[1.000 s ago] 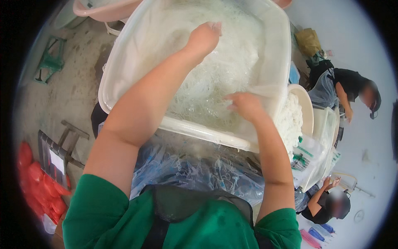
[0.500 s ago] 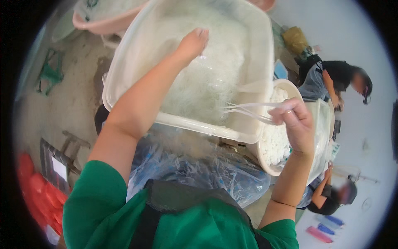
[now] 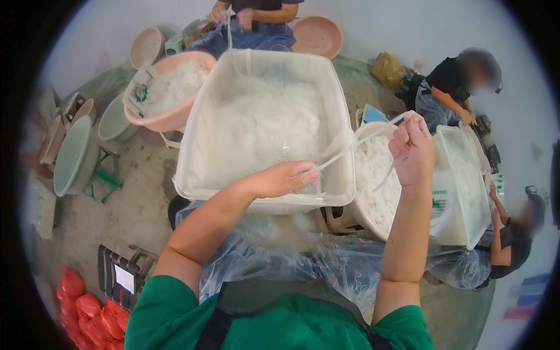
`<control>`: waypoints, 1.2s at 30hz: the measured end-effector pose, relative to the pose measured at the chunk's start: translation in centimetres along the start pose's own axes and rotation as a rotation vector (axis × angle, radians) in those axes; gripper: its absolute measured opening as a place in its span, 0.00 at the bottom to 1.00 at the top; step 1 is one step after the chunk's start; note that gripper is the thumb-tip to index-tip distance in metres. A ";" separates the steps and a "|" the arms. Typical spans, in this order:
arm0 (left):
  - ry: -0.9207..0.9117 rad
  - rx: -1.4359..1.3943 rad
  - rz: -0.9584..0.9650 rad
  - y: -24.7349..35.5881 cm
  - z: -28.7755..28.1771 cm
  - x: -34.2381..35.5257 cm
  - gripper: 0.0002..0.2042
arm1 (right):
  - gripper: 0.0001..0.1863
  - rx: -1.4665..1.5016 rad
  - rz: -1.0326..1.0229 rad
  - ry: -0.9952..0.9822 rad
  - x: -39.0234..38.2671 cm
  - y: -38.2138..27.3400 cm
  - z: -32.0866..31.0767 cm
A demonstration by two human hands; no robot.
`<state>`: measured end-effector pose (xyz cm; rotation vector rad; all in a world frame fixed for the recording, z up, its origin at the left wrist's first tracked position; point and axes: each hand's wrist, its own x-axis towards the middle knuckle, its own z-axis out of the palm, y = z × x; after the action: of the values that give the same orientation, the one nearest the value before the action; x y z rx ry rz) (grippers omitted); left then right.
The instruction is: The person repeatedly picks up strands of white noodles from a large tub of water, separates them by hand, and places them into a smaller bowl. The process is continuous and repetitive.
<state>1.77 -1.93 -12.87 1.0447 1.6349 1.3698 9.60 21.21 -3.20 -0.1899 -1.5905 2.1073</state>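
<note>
A long white translucent strand (image 3: pixel 344 153) is stretched between my two hands, looking soft and wet. My left hand (image 3: pixel 281 179) pinches one part of it above the near right corner of a big cream tub (image 3: pixel 265 204). Raised farther right, my right hand (image 3: pixel 413 146) is closed on the strand, and a loose end dangles below the fingers. Cloudy liquid with a pale fibrous mass (image 3: pixel 262 116) fills the tub. Under my right hand stands a round cream tub heaped with white stringy material (image 3: pixel 376 186).
A pink basin (image 3: pixel 169 121) with white material stands to the left, near green basins (image 3: pixel 73 157) and a green stool (image 3: pixel 106 178). Red bags (image 3: pixel 90 312) lie lower left. One person works across the tub, two at the right beside a white rectangular tub (image 3: pixel 475 221).
My left hand has come out of the tub's liquid toward me and now grips the strand. My right hand has risen slightly, drawing the strand taut. The view has shifted, showing more surroundings.
</note>
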 end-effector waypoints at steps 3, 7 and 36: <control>0.078 0.082 -0.041 -3.0 -0.2 0.2 0.16 | 0.07 0.242 0.051 -0.017 0.2 0.4 -0.7; 0.193 0.459 0.061 -0.2 -0.1 0.2 0.15 | 0.07 0.203 0.025 -0.129 0.3 2.0 -0.8; 0.255 -0.367 0.080 2.2 6.0 3.1 0.13 | 0.15 -0.095 -0.256 -0.077 -4.6 5.5 3.4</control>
<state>6.31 3.36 -11.70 0.7486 1.4489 1.8347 10.61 15.05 -8.08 0.0617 -1.6636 1.8661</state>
